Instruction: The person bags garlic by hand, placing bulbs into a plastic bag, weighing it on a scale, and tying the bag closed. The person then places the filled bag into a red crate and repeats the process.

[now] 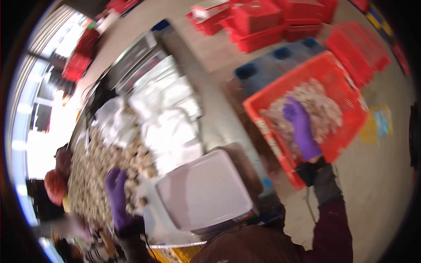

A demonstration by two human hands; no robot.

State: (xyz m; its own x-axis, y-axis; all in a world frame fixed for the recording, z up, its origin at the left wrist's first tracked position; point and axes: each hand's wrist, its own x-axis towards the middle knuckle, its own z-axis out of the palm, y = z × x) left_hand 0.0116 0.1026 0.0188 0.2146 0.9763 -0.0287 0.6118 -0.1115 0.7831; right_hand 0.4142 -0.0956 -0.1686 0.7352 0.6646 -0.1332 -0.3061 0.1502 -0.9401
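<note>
My left hand (116,195), in a purple glove, is over the near edge of a heap of small beige, roundish pieces (98,168) on the metal table. Its fingers are slightly bent and apart, with nothing visible in them. Out to the right, my right hand (300,127), also in a purple glove, reaches over a red crate (351,127). Loosely curled, parted fingers overlap the pale, elongated pieces (322,105) inside it, and no held piece shows. Between my hands lies a pale grey plastic tray (206,190).
White plastic bags (169,131) cover the middle of the metal table (193,57). Beneath the red crate is a blue pallet (274,65). Stacked red crates (258,22) stand on the floor behind. Another person's blurred arm (66,228) extends over the table at lower left.
</note>
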